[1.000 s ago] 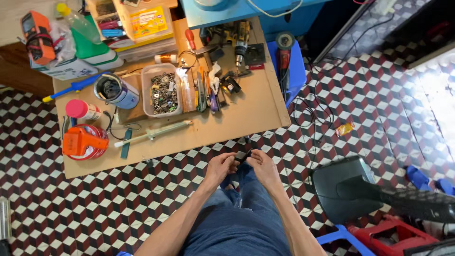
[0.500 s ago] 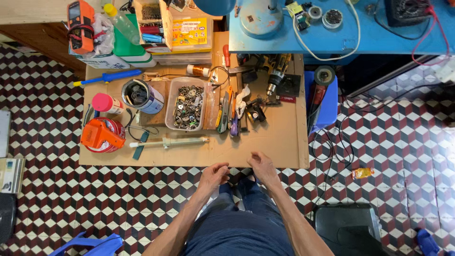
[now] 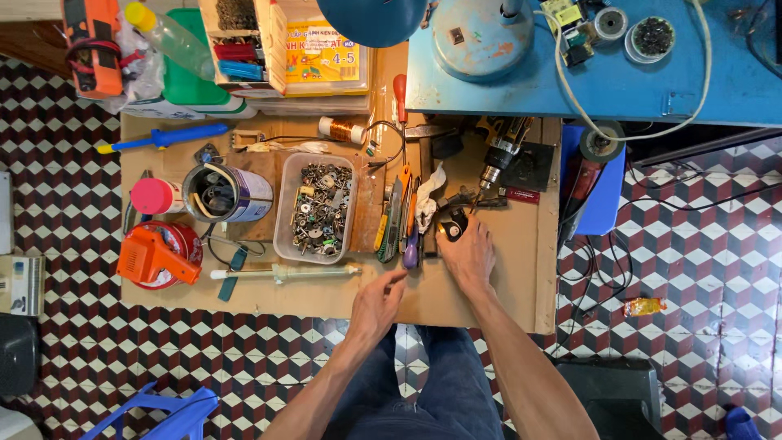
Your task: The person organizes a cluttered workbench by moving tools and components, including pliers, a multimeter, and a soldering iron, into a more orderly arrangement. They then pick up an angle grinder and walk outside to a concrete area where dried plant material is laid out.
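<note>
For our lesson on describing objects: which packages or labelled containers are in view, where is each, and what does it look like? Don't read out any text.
Yellow box: flat, clear-lidded, back of bench.
Tin can: white-and-blue label, lying left of the parts tub.
Small packet: orange-yellow, on the floor, right.
No screens.

You are in a small repair workshop: your wooden tabletop (image 3: 505,301) carries a tub of screws and washers (image 3: 315,207), screwdrivers (image 3: 399,220) and a drill (image 3: 498,147) at centre, with a soldering gun (image 3: 151,257) at left.
</note>
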